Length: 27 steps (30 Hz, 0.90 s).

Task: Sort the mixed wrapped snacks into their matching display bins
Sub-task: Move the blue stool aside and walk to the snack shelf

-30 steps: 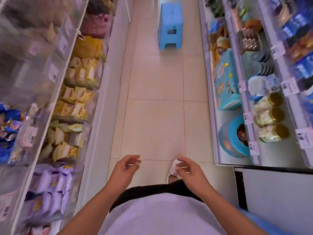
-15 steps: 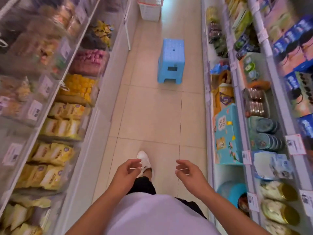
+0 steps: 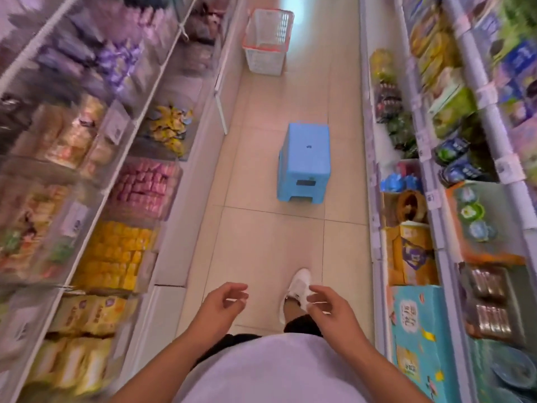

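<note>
I counted two hands in view, the left hand and the right hand, both loosely curled and empty. One white shoe showed on the floor. One blue stool stood in the aisle, and one white basket with a red rim beyond it. On the left I saw one bin of pink snacks and one bin of yellow snacks; the other bins were too blurred for me to count.

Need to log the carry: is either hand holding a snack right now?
No. The left hand and right hand both hang loosely curled, holding nothing.
</note>
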Motion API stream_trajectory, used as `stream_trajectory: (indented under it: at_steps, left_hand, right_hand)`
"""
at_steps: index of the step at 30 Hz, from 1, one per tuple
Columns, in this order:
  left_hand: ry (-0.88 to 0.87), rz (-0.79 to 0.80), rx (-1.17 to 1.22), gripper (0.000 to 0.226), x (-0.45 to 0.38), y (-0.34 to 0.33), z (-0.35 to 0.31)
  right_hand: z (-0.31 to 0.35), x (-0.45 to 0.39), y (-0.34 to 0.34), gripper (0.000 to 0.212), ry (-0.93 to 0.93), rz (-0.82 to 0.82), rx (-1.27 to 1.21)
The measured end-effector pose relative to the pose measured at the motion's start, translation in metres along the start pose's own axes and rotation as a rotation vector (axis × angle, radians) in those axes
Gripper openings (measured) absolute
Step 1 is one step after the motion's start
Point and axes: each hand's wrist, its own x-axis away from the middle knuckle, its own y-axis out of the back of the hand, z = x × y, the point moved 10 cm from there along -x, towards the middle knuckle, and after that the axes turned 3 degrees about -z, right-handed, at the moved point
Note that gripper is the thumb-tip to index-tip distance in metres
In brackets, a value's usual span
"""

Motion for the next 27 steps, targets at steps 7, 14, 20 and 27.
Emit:
stream_trajectory:
  at_steps: [7,14,20,27]
  left_hand:
    - [-0.042,-0.079,0.018,0.026,-0.13,0.017,-0.138]
    - [-0.051,-0.085,0.052,0.026,-0.255,0.056,-0.227]
    - [-0.098,-0.097,0.059,0.028,-0.365,0.137,-0.308]
    - [-0.078,-0.121,0.036,0.027,-0.462,0.191,-0.374]
  right_hand:
    - [0.093,-0.167,0.062,0.034,0.02,0.059,0.095]
    - [0.202,-0.298,0.057,0.032,0.048,0.084,0.092]
    - [0.3,-0.392,0.027,0.036,0.051,0.068,0.105]
    - [0.376,-0.493,0.019,0.033,0.063,0.079,0.149]
